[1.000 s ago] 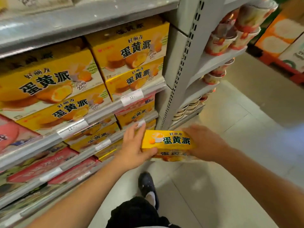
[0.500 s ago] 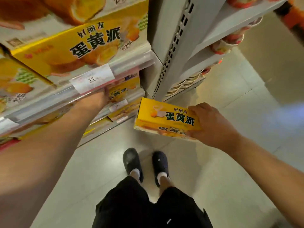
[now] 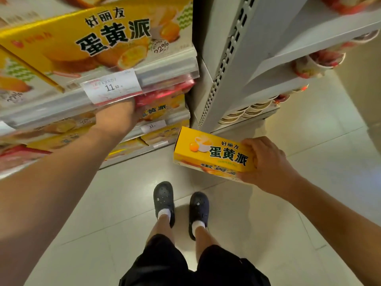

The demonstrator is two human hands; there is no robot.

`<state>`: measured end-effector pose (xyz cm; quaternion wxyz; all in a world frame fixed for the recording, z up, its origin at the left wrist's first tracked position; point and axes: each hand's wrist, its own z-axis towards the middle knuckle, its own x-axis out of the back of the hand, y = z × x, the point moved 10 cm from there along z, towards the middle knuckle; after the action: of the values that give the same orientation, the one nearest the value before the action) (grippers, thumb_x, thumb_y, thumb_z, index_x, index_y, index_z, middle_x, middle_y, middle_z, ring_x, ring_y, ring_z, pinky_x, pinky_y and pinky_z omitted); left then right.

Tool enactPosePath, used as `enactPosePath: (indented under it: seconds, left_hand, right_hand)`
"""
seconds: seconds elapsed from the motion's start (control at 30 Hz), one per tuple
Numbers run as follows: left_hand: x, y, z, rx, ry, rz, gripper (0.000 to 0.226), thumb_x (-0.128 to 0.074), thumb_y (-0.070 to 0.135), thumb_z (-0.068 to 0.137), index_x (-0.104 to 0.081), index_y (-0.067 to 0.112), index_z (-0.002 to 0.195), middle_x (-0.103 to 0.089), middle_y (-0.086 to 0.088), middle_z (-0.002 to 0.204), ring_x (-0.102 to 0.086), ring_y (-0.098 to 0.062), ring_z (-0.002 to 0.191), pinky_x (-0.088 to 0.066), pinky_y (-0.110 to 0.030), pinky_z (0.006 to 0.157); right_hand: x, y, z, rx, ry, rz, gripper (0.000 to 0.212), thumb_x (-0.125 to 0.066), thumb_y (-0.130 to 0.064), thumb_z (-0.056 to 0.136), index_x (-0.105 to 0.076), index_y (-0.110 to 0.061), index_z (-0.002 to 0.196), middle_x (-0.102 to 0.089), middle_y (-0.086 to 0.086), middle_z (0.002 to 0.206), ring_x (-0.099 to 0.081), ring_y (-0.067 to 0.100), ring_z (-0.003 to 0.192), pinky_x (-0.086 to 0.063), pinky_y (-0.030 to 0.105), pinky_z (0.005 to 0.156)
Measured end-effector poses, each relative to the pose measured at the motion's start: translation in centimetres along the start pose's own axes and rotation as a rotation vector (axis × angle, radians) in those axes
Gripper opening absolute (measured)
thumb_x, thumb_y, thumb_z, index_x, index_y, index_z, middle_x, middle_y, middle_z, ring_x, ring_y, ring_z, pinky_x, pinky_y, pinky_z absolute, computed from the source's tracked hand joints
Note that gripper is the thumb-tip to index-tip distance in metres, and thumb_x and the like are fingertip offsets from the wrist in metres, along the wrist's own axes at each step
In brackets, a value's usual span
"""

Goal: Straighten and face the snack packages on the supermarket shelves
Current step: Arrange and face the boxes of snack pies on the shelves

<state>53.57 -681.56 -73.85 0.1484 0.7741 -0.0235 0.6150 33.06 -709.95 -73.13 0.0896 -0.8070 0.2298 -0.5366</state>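
I have one small yellow box in my right hand, gripped at its right end with the fingers over the top edge and the thumb side underneath; it hangs out over the floor, just off the end of the shelves and level with the lower tiers. My left hand is pushed in under the shelf edge that carries the price tag, into the row of boxes below; its fingers are hidden behind the rail, so I cannot tell whether that grip is closed on anything or just pressing.

To do this step well, I judge I should use the left hand to open or square a slot in that row, then bring the box in level with its printed face outward and its front flush with its neighbours. Holding it by one end lets it droop, so I would steady the far end before sliding it in and keep it clear of the rail.

Counting: one box in hand. On the shelf above, two large yellow boxes show their faces, the left one only partly. Three price tags are readable or partly so. Boxes on the lower tiers overlap too much to count. Two dark shoes stand below. On the neighbouring rack, cups sit in stacks I cannot number.
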Motion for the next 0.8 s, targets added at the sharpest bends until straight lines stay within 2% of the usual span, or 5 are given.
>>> enactPosePath:
  seconds: [0.1,0.23,0.47,0.63,0.8]
  left_hand:
    - [0.7,2.0,-2.1,-0.076,0.153,0.158,0.056,-0.071,0.05,0.082,-0.056,0.008,0.116,-0.064,-0.024,0.102,-0.062,-0.045,0.088,-0.049,-0.05,0.07]
    - [-0.1,3.1,-5.8,-0.132,0.2,0.172,0.067,-0.08,0.043,0.074,-0.052,0.002,0.119,-0.055,-0.022,0.106,-0.052,-0.04,0.09,-0.043,-0.046,0.071]
    - [-2.4,-3.5,-12.7,0.161,0.128,0.012,0.064,-0.081,0.042,0.073,-0.052,0.005,0.117,-0.06,-0.02,0.106,-0.057,-0.04,0.094,-0.046,-0.047,0.074]
    - [-4.3,-10.1,-19.8,0.381,0.094,-0.157,0.062,-0.08,0.05,0.07,-0.054,0.009,0.108,-0.063,-0.016,0.097,-0.06,-0.039,0.086,-0.048,-0.044,0.068]
    - [-6.9,-15.6,-26.7,0.536,0.116,-0.288,0.057,-0.08,0.05,0.069,-0.055,0.016,0.108,-0.067,-0.006,0.095,-0.062,-0.028,0.08,-0.049,-0.036,0.063]
  right_hand:
    - [-0.2,0.8,-0.1,0.0,-0.006,0.021,0.077,-0.083,-0.037,0.065,-0.045,-0.025,0.13,-0.046,-0.003,0.121,-0.045,0.013,0.106,-0.034,0.042,0.1]
    - [-0.2,0.9,-0.5,0.02,-0.048,0.05,0.073,-0.083,-0.033,0.066,-0.045,-0.025,0.128,-0.053,-0.006,0.118,-0.049,0.01,0.099,-0.039,0.045,0.101]
    - [-1.3,-1.5,0.0,0.025,-0.156,0.059,0.08,-0.087,-0.038,0.062,-0.046,-0.026,0.13,-0.054,-0.014,0.106,-0.055,0.011,0.097,-0.046,0.046,0.097]
    - [-3.6,-4.5,1.4,0.01,-0.167,0.07,0.069,-0.083,-0.056,0.048,-0.047,-0.044,0.105,-0.054,-0.024,0.091,-0.052,-0.003,0.078,-0.041,0.017,0.062]
    - [-5.3,-8.2,3.1,0.024,-0.12,0.104,0.059,-0.082,-0.056,0.051,-0.049,-0.047,0.098,-0.056,-0.027,0.085,-0.056,-0.006,0.074,-0.039,0.015,0.056]
